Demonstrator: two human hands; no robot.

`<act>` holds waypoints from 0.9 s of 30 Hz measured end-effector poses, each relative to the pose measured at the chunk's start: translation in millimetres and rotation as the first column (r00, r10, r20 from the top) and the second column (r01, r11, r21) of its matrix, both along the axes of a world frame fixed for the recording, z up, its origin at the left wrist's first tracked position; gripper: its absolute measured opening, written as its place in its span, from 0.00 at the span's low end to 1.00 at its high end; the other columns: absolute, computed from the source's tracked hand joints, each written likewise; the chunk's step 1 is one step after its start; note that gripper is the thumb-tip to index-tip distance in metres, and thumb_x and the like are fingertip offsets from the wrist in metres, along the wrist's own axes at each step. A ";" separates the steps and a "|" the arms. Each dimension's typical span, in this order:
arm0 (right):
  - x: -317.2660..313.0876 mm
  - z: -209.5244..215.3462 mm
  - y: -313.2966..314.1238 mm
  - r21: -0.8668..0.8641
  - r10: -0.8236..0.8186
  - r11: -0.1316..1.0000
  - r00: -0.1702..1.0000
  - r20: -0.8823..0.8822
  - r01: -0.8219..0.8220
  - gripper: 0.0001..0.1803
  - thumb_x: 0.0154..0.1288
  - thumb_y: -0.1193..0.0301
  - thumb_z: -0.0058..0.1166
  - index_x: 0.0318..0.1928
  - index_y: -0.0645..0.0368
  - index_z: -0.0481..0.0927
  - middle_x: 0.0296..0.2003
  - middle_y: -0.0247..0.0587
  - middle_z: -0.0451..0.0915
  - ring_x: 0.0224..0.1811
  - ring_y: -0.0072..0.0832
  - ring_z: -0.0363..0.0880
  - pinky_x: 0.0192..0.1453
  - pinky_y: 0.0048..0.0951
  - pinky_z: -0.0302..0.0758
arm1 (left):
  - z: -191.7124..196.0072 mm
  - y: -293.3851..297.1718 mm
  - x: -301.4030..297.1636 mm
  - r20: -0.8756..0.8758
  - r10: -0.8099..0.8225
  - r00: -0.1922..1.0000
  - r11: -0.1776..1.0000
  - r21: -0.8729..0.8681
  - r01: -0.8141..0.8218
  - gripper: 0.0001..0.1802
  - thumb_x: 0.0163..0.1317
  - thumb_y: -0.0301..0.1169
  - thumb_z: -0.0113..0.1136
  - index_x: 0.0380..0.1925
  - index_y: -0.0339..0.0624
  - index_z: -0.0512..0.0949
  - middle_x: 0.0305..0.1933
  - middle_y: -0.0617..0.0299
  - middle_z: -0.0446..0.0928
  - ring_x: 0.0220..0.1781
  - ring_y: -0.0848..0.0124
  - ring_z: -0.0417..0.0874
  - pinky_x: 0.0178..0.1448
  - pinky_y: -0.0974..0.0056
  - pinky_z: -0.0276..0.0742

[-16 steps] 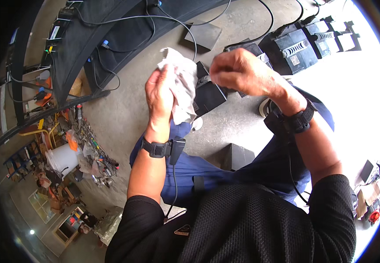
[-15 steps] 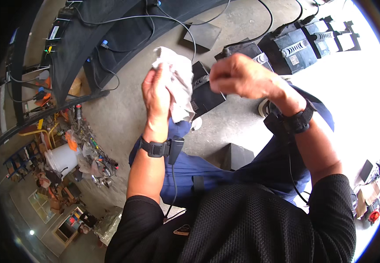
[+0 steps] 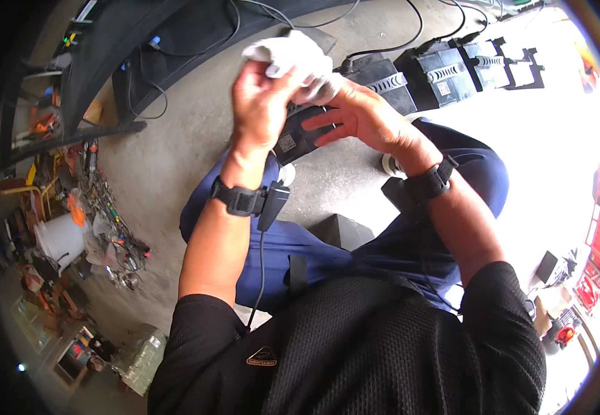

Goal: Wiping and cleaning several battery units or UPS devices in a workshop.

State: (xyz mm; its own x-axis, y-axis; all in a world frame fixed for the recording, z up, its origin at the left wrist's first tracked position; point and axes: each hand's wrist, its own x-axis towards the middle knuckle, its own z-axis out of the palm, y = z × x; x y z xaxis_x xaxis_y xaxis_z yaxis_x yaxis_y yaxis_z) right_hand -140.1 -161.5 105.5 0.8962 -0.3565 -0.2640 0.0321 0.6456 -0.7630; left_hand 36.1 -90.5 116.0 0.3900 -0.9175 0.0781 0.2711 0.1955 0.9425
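Note:
A bunched white cloth (image 3: 300, 66) is held up in front of me, above the black box-shaped units on the floor. My left hand (image 3: 262, 107) is closed round its lower left side, the thumb pressed against the fabric. From the right, my right hand (image 3: 369, 117) reaches the cloth's right edge. Several of its fingers are stretched out and spread below the cloth; its upper side meets the fabric, and that contact is partly hidden. Just under the hands lies a black unit (image 3: 296, 138) with a printed label, partly covered by them.
Several black boxes with grey handles (image 3: 445, 72) stand in a row at the far right, with cables attached. A large curved black panel (image 3: 196, 52) spans the far left. Tools and scraps (image 3: 109, 228) lie beside a white bucket (image 3: 61, 242). A dark block (image 3: 341, 232) sits between my legs.
The cloth has moved up and been bunched from its hanging shape. My right hand has turned, spread its fingers and come to the cloth's edge. The view has shifted slightly.

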 end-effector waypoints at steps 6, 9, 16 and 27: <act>10.9 -6.8 7.0 0.252 -0.361 0.915 0.917 0.168 0.314 0.22 0.74 0.61 0.43 0.62 0.59 0.72 0.51 0.41 0.79 0.53 0.33 0.80 0.58 0.42 0.78 | 16.6 6.3 -0.2 0.672 -0.204 0.712 0.970 0.040 0.240 0.18 0.63 0.27 0.64 0.53 0.37 0.79 0.54 0.57 0.81 0.53 0.68 0.82 0.56 0.64 0.77; -12.5 14.6 -11.7 -0.293 -0.439 0.869 0.894 -0.087 0.398 0.22 0.68 0.65 0.51 0.58 0.61 0.73 0.44 0.41 0.81 0.42 0.27 0.82 0.44 0.30 0.81 | 28.0 8.5 6.8 0.783 -0.182 0.595 0.963 0.018 0.270 0.18 0.62 0.33 0.67 0.50 0.36 0.81 0.59 0.52 0.78 0.56 0.63 0.81 0.59 0.61 0.76; -79.4 -31.9 -32.4 -0.671 -0.395 0.620 0.578 -0.715 -0.406 0.14 0.56 0.66 0.64 0.33 0.67 0.80 0.23 0.39 0.81 0.29 0.22 0.80 0.28 0.24 0.74 | 20.6 -4.6 50.1 0.606 0.019 0.795 0.994 0.076 -0.081 0.21 0.62 0.36 0.69 0.49 0.31 0.80 0.48 0.48 0.84 0.50 0.64 0.86 0.56 0.63 0.81; -131.6 -129.8 -73.2 -0.856 -0.773 0.396 0.382 -0.507 -0.333 0.18 0.58 0.70 0.60 0.48 0.59 0.76 0.41 0.52 0.81 0.44 0.46 0.80 0.50 0.43 0.77 | 28.0 -23.5 29.7 0.583 -0.090 0.807 0.988 0.157 -0.003 0.20 0.62 0.35 0.69 0.49 0.32 0.80 0.45 0.49 0.84 0.47 0.64 0.86 0.54 0.64 0.81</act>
